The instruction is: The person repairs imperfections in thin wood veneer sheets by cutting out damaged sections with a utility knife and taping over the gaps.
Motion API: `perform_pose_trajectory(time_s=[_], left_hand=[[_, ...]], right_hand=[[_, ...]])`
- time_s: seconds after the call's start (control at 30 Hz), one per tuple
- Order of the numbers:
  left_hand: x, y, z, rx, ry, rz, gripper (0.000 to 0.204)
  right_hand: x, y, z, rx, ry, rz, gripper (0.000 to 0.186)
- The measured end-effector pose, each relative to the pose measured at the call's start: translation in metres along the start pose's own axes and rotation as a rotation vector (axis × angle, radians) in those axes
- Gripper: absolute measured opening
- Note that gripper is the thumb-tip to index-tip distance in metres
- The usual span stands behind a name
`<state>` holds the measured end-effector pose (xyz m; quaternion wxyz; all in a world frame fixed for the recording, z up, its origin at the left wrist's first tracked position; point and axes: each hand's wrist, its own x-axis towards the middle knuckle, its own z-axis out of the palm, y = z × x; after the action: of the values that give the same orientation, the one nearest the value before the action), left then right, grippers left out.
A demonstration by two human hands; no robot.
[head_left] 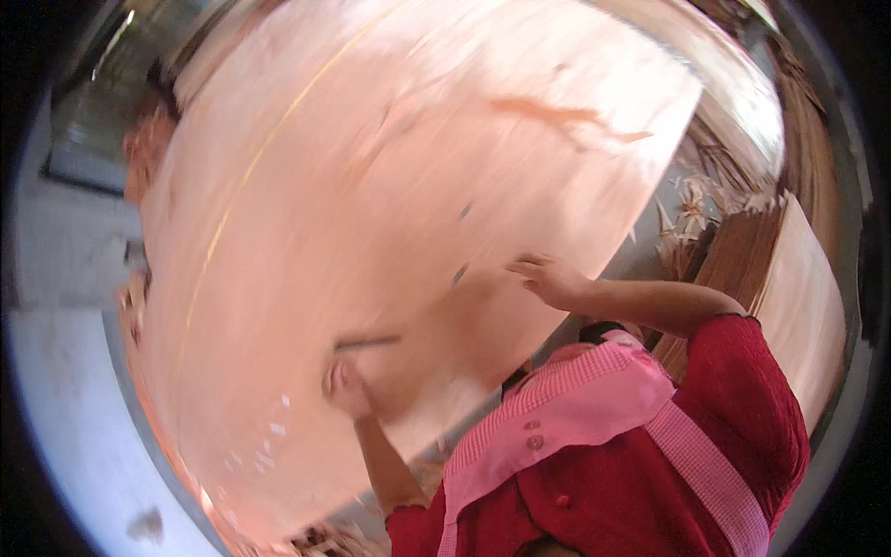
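A large pale pinkish wood sheet (278, 241) fills the middle, crossed by a thin yellow line on its left, with small dark marks near its middle. My left hand (348, 388), blurred, is closed on a dark thin tool (371, 341) over the lower left of the sheet; the exact kind of tool is unclear. My right hand (548, 278) is open, fingers spread, over the sheet's right part near its edge; I cannot tell whether it touches the surface.
Stacked thin wood sheets (794, 297) stand at the right, with torn wood scraps (691, 209) beside them and more scraps (325, 543) below the sheet's front edge. Grey floor (74, 390) shows at the left, with a dark-framed glassy object (93, 130) at upper left.
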<state>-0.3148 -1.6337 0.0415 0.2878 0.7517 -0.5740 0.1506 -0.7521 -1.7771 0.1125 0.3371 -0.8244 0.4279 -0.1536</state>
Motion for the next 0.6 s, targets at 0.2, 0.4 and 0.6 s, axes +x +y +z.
perform_pose_trajectory(time_s=[0.2, 0.4, 0.6], left_hand=[[0.028, 0.136, 0.024, -0.07, 0.062, -0.309, 0.027], [0.113, 0.517, 0.058, -0.73, -0.288, 0.181, 0.036], [0.225, 0.807, -0.038, -2.644, -0.895, 1.054, 0.029]], right_hand=[[-0.175, 0.152, -0.148, 0.008, 0.255, 0.54, 0.026], [-0.215, 0.247, -0.231, 0.011, 0.337, 0.387, 0.02], [-0.237, 0.37, -0.357, 0.036, 0.57, 0.512, 0.02]])
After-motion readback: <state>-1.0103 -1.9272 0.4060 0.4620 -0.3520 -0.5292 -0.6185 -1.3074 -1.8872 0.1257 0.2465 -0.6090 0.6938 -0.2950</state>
